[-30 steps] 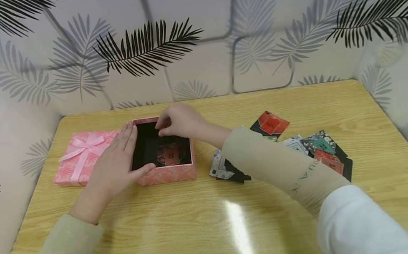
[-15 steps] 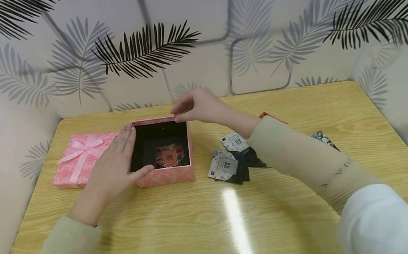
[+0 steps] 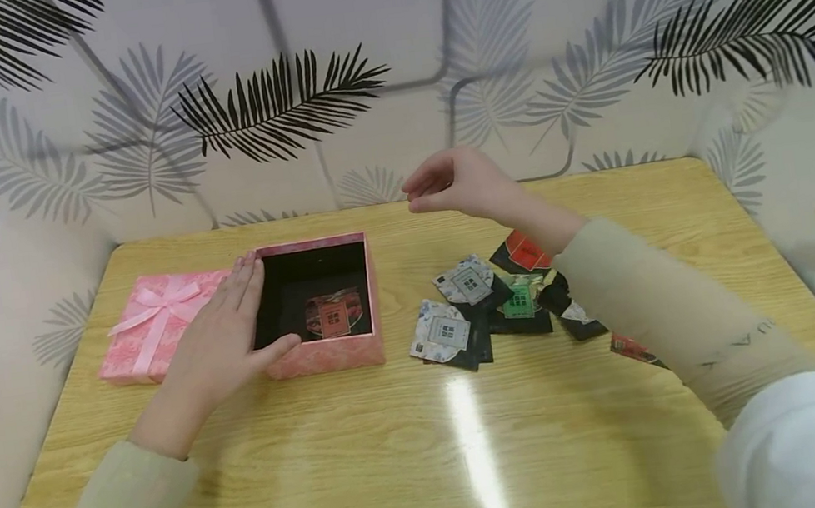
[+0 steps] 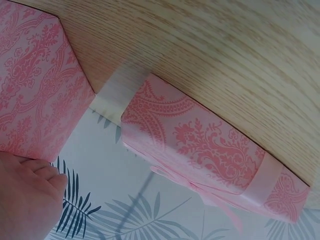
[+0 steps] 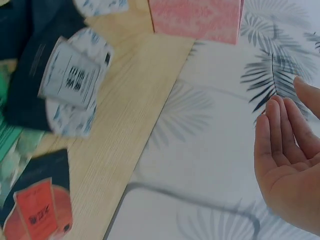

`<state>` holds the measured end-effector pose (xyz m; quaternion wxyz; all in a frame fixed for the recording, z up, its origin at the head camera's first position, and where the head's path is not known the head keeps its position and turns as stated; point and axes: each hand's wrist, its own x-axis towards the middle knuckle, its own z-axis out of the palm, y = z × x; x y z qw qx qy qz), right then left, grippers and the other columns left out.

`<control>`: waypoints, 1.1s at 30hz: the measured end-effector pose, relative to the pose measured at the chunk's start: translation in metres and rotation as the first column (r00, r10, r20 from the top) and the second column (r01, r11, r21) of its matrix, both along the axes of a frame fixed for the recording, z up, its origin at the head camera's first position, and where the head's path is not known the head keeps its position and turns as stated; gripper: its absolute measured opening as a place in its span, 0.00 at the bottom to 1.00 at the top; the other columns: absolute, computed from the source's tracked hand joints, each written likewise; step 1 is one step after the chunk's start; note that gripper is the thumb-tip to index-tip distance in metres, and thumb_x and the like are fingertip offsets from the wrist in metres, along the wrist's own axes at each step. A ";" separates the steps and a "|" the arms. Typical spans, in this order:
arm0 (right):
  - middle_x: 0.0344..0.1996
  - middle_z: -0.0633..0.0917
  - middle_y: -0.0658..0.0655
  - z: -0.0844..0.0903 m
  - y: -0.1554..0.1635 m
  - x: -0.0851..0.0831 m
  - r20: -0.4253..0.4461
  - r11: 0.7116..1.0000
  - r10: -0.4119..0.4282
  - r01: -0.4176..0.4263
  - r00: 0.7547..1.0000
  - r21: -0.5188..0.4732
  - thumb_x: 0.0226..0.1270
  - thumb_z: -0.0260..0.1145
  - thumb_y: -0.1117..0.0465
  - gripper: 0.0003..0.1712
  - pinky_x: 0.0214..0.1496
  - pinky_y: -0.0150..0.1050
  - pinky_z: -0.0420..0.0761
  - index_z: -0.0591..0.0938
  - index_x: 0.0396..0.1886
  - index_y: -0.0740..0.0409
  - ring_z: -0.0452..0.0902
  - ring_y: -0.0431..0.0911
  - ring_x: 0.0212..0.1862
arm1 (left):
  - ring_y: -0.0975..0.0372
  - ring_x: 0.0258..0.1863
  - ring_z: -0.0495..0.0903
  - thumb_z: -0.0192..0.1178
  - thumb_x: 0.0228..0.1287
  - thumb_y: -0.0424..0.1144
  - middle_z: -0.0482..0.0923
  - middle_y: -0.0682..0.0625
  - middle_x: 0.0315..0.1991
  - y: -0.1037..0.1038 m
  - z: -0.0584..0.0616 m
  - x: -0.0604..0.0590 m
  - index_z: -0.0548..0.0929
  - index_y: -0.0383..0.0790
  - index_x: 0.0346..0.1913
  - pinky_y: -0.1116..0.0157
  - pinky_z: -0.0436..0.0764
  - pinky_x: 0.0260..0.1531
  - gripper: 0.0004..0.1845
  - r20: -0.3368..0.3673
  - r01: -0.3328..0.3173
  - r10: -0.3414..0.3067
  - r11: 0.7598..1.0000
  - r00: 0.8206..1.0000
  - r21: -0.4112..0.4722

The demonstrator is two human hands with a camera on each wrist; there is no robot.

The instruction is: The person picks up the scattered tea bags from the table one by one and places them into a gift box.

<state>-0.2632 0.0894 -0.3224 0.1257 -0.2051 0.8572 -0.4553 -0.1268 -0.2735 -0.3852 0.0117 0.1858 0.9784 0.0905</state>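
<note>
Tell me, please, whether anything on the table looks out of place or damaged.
No spill or clear damage shows; the loose packets look untidy, though, several overlapping at differing angles to the right of the open pink box.

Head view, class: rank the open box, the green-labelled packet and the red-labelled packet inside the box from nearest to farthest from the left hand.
1. Open box, left hand at its left side
2. Red-labelled packet, inside the box
3. Green-labelled packet, on the table right of the box

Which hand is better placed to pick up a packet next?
The right hand, probably: it holds nothing and hangs nearer the packets, while the left hand rests against the box.
</note>
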 end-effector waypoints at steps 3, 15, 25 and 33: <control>0.51 0.92 0.61 0.000 0.016 -0.003 -0.001 0.999 -0.029 0.029 1.000 0.025 0.71 0.75 0.63 0.16 0.47 0.30 0.85 0.89 0.56 0.60 0.87 0.38 0.43 | 0.42 0.87 0.47 0.58 0.73 0.69 0.43 0.34 0.87 -0.001 0.000 0.001 0.45 0.29 0.85 0.42 0.56 0.84 0.59 0.002 -0.006 0.006 1.000 1.000 0.000; 0.38 0.91 0.42 -0.015 0.075 -0.010 0.030 0.986 -0.163 0.162 0.986 0.025 0.73 0.73 0.60 0.18 0.45 0.25 0.82 0.88 0.58 0.62 0.84 0.30 0.39 | 0.41 0.87 0.47 0.60 0.72 0.67 0.44 0.34 0.87 -0.002 -0.003 0.002 0.45 0.29 0.85 0.41 0.57 0.83 0.59 -0.012 -0.008 0.009 1.000 1.000 0.018; 0.36 0.89 0.35 -0.036 0.116 -0.011 0.073 0.972 -0.232 0.229 0.970 0.056 0.74 0.72 0.58 0.22 0.60 0.36 0.81 0.86 0.62 0.64 0.83 0.26 0.39 | 0.42 0.87 0.47 0.60 0.72 0.67 0.43 0.34 0.87 -0.001 -0.003 0.003 0.45 0.29 0.85 0.42 0.56 0.84 0.59 -0.002 -0.013 0.013 1.000 1.000 0.015; 0.38 0.89 0.38 -0.057 0.140 -0.012 0.101 0.964 -0.249 0.237 0.963 0.119 0.75 0.72 0.56 0.26 0.59 0.37 0.80 0.83 0.65 0.67 0.81 0.25 0.39 | 0.42 0.87 0.47 0.59 0.73 0.68 0.44 0.34 0.87 0.000 -0.004 0.003 0.45 0.30 0.85 0.42 0.57 0.84 0.58 -0.013 -0.005 0.006 1.000 1.000 0.020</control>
